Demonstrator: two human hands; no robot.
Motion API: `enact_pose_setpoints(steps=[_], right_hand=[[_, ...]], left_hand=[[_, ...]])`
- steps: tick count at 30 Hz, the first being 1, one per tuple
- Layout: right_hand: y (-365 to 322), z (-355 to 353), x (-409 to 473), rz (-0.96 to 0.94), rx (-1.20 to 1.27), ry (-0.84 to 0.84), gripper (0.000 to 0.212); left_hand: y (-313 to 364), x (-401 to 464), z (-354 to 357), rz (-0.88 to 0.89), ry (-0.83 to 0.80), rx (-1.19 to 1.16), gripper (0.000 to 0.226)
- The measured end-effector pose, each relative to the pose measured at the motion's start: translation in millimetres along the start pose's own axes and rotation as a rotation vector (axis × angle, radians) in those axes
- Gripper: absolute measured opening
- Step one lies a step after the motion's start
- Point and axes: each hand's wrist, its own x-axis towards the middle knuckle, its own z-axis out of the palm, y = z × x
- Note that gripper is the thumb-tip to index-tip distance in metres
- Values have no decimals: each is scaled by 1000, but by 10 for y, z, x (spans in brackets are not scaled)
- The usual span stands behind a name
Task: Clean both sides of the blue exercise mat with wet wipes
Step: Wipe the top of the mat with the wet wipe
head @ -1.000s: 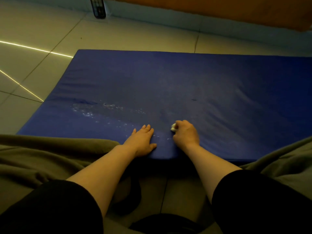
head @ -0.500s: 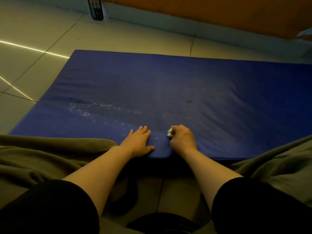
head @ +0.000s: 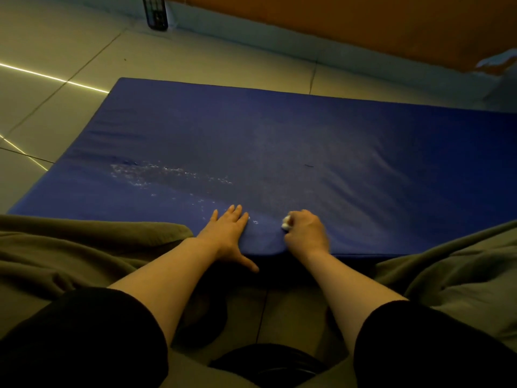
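The blue exercise mat (head: 321, 152) lies flat on the tiled floor and fills most of the view. A streak of pale specks and wet marks (head: 156, 175) crosses its left half. My left hand (head: 228, 236) presses flat on the mat's near edge, fingers straight, thumb hanging over the edge. My right hand (head: 306, 232) is curled into a fist beside it and grips a small balled white wet wipe (head: 286, 223) against the mat surface near the front edge.
Olive-green trouser legs (head: 70, 253) spread to both sides of the mat's near edge. A dark slatted object (head: 155, 12) stands on the floor at the back left. An orange-brown wall (head: 363, 21) runs along the back. Pale floor tiles (head: 50, 79) lie left of the mat.
My right hand with the wipe has slid slightly nearer the mat's front edge. The left hand stays planted. The head camera has shifted a little.
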Motion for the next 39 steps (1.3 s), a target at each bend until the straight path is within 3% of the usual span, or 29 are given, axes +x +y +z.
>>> enact_pose_setpoints(steps=[4, 10, 14, 22, 25, 31, 36, 39], right_hand=[[226, -128, -33, 156, -93, 98, 18], [-320, 126, -333, -180, -19, -11, 16], [6, -111, -268, 9, -88, 76, 20], [581, -782, -96, 287, -90, 454, 22], [832, -815, -61, 393, -80, 379, 23], [755, -414, -94, 209, -49, 243, 12], [416, -176, -270, -115, 82, 158, 14], [609, -291, -239, -73, 78, 139, 11]], left_hand=[[65, 4, 30, -26, 22, 46, 131], [99, 37, 47, -73, 71, 50, 121], [198, 27, -40, -37, 103, 27, 124], [987, 188, -253, 160, 303, -18, 120], [1240, 333, -188, 171, 253, -4, 117], [953, 451, -16, 143, 218, -116, 119], [801, 471, -88, 150, 227, -265, 106], [768, 449, -101, 137, 192, -198, 107]])
